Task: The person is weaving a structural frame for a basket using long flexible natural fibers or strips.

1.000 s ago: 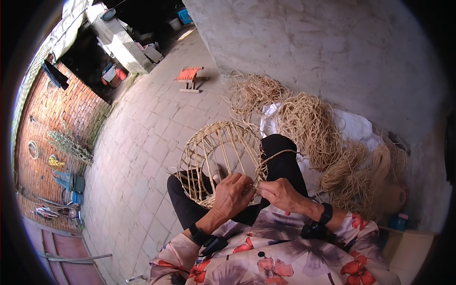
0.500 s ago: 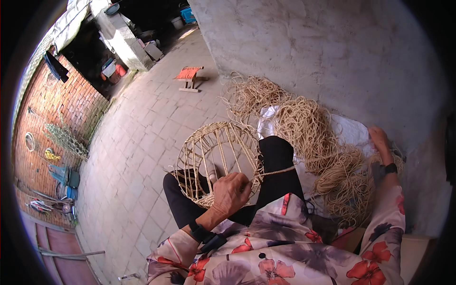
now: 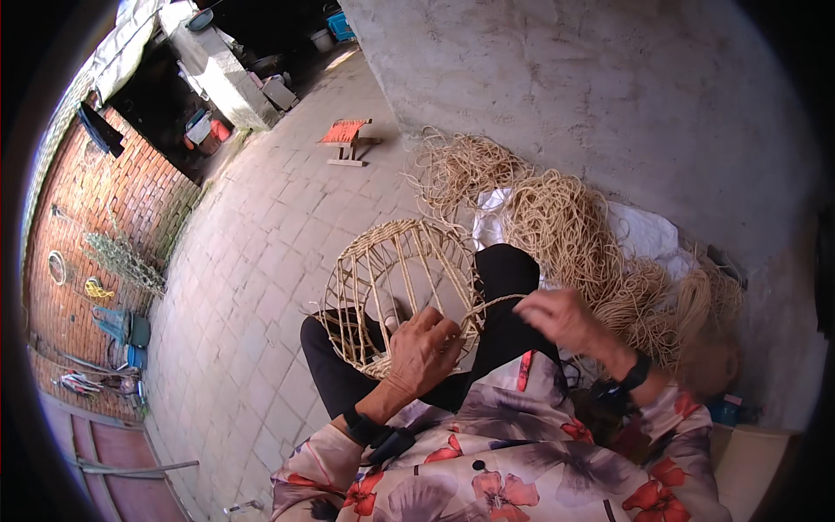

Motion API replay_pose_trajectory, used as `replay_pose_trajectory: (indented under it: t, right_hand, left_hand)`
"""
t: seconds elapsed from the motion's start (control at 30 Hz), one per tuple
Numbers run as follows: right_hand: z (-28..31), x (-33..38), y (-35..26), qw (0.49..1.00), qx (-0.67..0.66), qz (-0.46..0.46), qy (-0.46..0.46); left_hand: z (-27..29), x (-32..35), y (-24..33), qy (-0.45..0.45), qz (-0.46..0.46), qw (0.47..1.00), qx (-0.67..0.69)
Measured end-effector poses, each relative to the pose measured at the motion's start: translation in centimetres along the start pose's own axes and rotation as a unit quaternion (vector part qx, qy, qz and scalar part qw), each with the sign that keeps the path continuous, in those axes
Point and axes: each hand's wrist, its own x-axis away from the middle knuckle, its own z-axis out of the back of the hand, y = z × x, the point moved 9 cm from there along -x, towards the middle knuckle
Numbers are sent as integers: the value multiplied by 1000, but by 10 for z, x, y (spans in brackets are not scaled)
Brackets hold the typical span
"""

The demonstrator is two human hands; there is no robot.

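A round openwork frame of twisted tan cord (image 3: 409,228), shaped like a basket or stool seat, rests tilted over my lap. My left hand (image 3: 422,352) has its fingers curled and closed on the near right part of the frame. A length of tan cord (image 3: 497,303) runs from the frame's right side over my dark trouser leg to my right hand (image 3: 561,320). That hand is somewhat blurred, with its fingers closing on the cord; the fingertips are partly hidden.
Heaps of loose tan cord (image 3: 561,226) lie to the right on a white sheet (image 3: 644,235) beside the grey wall (image 3: 591,96). A low stool with an orange seat (image 3: 344,132) stands ahead on the paving. Tools and containers (image 3: 122,331) line the brick wall at left.
My right hand has come back from far out at the right to beside the frame. My left hand and the frame have stayed nearly where they were.
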Motion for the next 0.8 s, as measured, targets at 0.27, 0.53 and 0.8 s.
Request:
replay_pose_trajectory:
  t: [0.27,0.53,0.8]
  right_hand:
    - [-84,-5,-29,992,76,85,-48]
    - [-85,-1,-16,998,46,28,-39]
    - [-126,21,19,691,-643,-319,-88]
  left_hand:
    - [-13,0,-22,-61,57,991,108]
    - [-22,-1,-31,-104,105,979,143]
    - [-26,0,-35,-126,112,974,149]
